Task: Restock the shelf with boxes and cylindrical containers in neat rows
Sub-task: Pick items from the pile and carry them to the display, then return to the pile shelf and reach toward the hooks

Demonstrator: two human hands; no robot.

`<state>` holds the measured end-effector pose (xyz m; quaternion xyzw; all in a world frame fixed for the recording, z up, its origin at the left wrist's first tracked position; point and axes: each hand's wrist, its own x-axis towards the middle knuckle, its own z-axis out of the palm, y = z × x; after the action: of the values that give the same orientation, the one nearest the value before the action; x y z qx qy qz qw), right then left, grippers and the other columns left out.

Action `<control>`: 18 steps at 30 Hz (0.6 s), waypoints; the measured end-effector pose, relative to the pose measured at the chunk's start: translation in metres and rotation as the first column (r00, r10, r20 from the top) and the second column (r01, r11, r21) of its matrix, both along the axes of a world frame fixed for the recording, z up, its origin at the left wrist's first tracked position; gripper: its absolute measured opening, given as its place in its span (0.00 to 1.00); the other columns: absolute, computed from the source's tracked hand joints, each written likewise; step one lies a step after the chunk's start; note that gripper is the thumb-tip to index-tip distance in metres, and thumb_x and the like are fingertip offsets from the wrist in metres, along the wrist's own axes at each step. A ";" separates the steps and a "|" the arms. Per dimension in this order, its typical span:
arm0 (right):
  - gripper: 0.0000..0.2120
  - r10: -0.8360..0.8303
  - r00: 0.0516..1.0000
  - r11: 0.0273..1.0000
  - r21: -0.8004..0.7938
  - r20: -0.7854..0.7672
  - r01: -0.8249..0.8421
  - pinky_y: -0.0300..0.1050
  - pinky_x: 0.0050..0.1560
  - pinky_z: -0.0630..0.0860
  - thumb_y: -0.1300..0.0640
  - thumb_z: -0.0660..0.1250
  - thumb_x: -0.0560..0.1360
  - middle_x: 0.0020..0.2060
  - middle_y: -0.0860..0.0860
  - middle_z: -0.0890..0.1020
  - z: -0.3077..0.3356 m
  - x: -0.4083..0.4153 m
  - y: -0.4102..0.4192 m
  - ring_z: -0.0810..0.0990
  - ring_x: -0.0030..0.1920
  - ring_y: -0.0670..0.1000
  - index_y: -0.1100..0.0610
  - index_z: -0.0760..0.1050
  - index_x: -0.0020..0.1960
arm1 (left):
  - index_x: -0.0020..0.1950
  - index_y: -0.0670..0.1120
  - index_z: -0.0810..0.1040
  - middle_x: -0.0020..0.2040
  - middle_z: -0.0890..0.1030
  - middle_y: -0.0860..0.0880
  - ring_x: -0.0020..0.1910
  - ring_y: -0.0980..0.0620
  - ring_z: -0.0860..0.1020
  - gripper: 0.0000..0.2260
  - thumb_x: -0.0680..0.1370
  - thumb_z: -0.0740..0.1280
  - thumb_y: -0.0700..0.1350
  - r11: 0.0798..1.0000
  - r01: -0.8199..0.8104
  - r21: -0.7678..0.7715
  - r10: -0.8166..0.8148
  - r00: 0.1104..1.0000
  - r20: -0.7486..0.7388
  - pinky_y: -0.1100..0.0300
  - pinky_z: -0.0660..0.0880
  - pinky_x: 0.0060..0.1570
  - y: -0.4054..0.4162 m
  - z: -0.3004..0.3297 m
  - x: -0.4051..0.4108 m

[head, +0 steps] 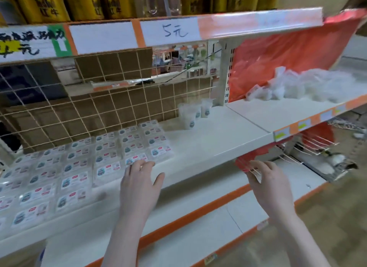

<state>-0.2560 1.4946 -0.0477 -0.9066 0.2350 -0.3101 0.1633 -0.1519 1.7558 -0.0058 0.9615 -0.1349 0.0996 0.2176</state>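
While the left hand (pixel 139 185) is rested at the front edge of the shelf (pixel 208 147), its fingers (pixel 146 164) are seen relaxed and empty, tips just touching the nearest of the clear labelled boxes (pixel 111 147). These boxes are laid in flat rows to the left of and beyond those fingers. Three clear cylindrical containers (pixel 190 115) are stood well beyond, toward the back mesh. The right hand (pixel 266 187) is held below the shelf edge, loosely curled; whether anything is grasped cannot be told. The front box should be nudged square with its row, edges flush, and bare shelf right of the fingers kept for the next column.
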 end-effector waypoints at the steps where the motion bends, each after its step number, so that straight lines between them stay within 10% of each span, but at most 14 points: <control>1: 0.11 -0.007 1.000 1.000 -0.005 -0.003 0.007 0.53 0.43 0.74 0.64 0.72 0.69 0.43 0.58 0.81 0.001 -0.004 -0.014 0.78 0.43 0.62 0.59 0.80 0.52 | 0.68 0.50 0.71 0.68 0.69 0.50 0.68 0.49 0.64 0.19 0.79 0.61 0.54 1.000 0.016 0.000 -0.016 1.000 -0.006 0.55 0.62 0.66 -0.017 0.001 -0.001; 18: 0.13 -0.045 0.999 0.999 0.017 -0.019 0.045 0.54 0.49 0.73 0.61 0.69 0.72 0.49 0.58 0.80 0.023 -0.021 -0.365 0.76 0.49 0.61 0.59 0.79 0.56 | 0.66 0.48 0.73 0.65 0.71 0.49 0.65 0.47 0.66 0.19 0.78 0.64 0.53 0.984 0.159 -0.082 -0.162 0.986 -0.033 0.54 0.65 0.62 -0.397 0.004 -0.008</control>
<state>-0.2775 1.1295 -0.0248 -0.9026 0.2595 -0.3032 0.1618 -0.1602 1.3587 -0.0019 0.9400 -0.2034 0.0682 0.2654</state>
